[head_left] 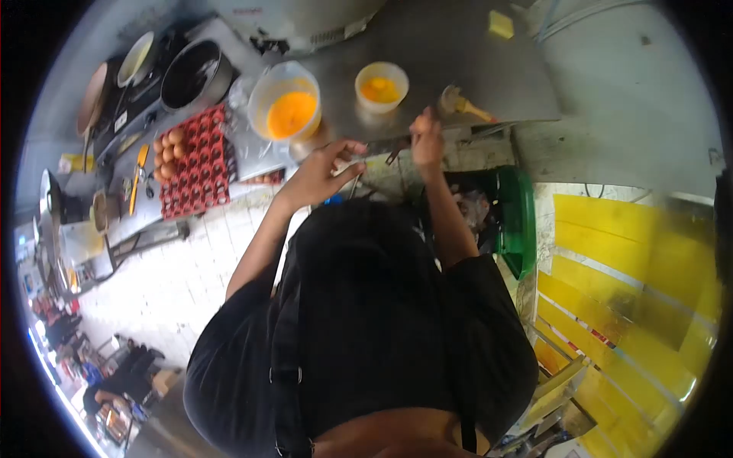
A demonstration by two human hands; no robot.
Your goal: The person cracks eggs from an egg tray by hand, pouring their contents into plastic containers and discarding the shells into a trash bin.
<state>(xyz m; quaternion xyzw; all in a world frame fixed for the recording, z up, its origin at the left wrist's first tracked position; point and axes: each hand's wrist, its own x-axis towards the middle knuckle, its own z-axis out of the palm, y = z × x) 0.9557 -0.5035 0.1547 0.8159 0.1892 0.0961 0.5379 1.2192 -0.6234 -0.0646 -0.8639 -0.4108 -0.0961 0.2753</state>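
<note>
My left hand (328,172) is open at the counter's front edge, thumb and fingers apart, with nothing visible in it. It is just below a large translucent tub (258,95) holding orange beaten egg (292,114). My right hand (426,143) is raised at the same edge with its fingers closed; whatever they may hold is hidden. Above and left of it stands a smaller white tub (368,69) with yolks and egg (380,90) inside. A brush-like tool with a yellowish handle (475,111) lies to its right.
Several brown eggs (169,155) sit on a red egg tray (200,164) at the left. Beyond are a dark pot (196,75) and pans. A green bin (517,221) stands below the counter. A yellow block (501,24) lies at the back. People (126,385) are at lower left.
</note>
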